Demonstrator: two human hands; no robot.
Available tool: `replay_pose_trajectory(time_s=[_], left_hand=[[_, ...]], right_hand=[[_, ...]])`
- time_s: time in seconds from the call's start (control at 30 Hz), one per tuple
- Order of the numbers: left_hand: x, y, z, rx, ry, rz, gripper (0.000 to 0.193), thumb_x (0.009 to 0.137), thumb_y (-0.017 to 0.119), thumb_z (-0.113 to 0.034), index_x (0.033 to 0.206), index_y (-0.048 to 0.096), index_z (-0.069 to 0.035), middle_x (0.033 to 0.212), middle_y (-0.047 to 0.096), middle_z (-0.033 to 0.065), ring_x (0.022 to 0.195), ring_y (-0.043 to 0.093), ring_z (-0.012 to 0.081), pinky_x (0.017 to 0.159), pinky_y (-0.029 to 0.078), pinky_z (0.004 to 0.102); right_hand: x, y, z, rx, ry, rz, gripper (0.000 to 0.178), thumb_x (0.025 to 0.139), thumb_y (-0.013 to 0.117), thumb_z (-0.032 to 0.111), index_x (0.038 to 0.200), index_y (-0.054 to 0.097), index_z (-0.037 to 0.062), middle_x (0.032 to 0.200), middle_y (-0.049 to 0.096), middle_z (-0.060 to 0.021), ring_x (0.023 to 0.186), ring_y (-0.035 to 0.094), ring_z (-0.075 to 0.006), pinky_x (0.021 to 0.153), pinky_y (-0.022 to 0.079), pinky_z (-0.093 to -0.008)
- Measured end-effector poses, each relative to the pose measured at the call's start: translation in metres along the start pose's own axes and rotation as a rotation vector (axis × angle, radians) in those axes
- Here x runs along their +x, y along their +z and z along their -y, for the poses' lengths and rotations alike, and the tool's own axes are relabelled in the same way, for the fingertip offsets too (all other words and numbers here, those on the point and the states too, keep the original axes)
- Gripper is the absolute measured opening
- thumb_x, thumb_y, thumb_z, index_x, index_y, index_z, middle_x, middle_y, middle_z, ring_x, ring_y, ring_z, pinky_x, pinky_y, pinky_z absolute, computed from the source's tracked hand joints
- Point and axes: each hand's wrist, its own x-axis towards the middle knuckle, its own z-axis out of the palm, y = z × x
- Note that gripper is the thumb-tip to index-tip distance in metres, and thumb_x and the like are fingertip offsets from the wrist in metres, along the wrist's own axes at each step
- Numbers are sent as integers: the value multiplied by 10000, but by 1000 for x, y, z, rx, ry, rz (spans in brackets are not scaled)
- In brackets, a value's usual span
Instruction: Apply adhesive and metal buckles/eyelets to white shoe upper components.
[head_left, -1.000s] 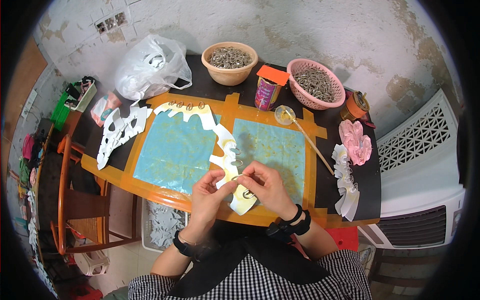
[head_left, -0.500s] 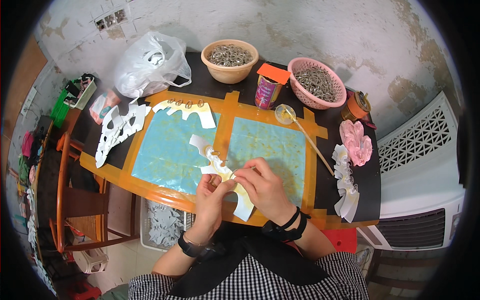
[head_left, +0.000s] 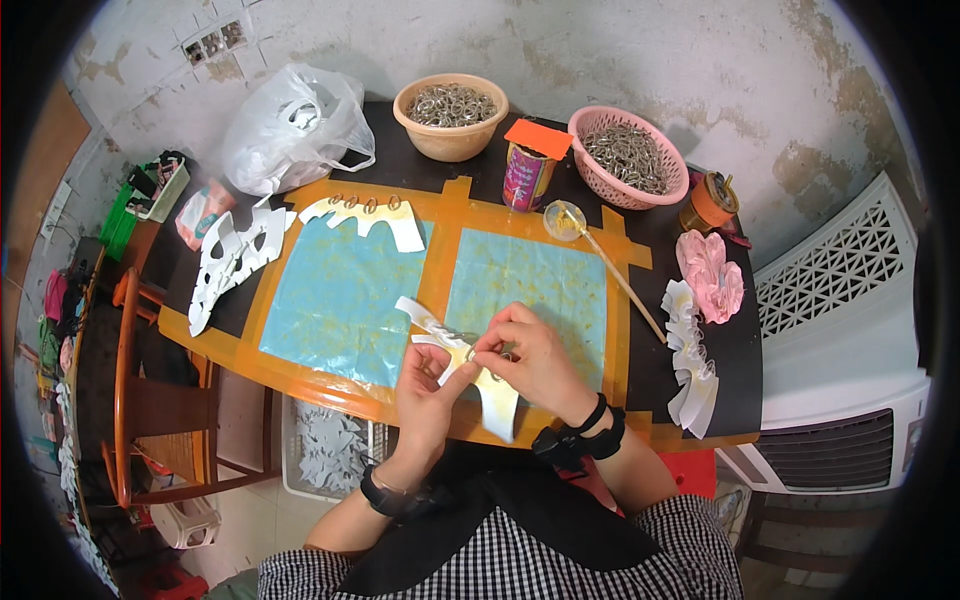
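The left hand [head_left: 430, 388] and right hand [head_left: 537, 362] pinch one strip [head_left: 498, 408], seemingly unfinished. The far strip [head_left: 404, 230] already carries rings [head_left: 371, 205]; many more lie in the bowl [head_left: 452, 145].

Black table [head_left: 648, 385] is bearing orange tape [head_left: 443, 245] around two blue sheets [head_left: 345, 300]. Along its back, a plastic bag [head_left: 262, 150], cream bowl [head_left: 450, 146] and pink basket [head_left: 600, 182] are sitting; right side, a pink bundle [head_left: 708, 272] is lying.

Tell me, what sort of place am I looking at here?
Probably a small, makeshift handcraft workshop: a tan bowl and a pink basket full of small metal pieces, blue sheets taped to the table, and a crate of pale cutouts down beside it.
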Motion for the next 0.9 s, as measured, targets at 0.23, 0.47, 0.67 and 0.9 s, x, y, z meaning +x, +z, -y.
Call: replay_pose_trajectory(time_s=[0.23,0.47,0.67,0.9], left_hand=[[-16,-21,-54,330,-324,321,246,978,800,-22,1093,588,-74,1074,658,16,984,661,71,854,554,246],[0,-7,-50,1278,732,284,510,807,893,-66,1250,641,-49,1154,696,130,1153,618,359,957,526,445],[14,-13,-20,1042,430,348,540,822,866,-59,1311,638,-83,1197,703,114,1164,631,342,981,515,438],[14,-17,-18,1119,545,315,427,796,871,-83,1187,701,-83,1146,722,90,1179,632,336,1018,490,462]], right_hand=[[28,-38,-16,-206,-186,413,111,862,815,80,870,735,3,973,635,-106,826,678,-240,750,565,-359],[33,-33,-13,-482,-392,454,106,838,826,89,828,735,34,988,613,-76,1037,619,-275,895,533,-386],[23,-28,-11,-526,-439,381,118,808,843,122,820,740,66,981,580,-63,1064,563,-283,908,498,-399],[12,-18,-5,-749,-681,275,113,778,796,102,834,709,56,966,575,-68,1025,579,-271,891,496,-427]])
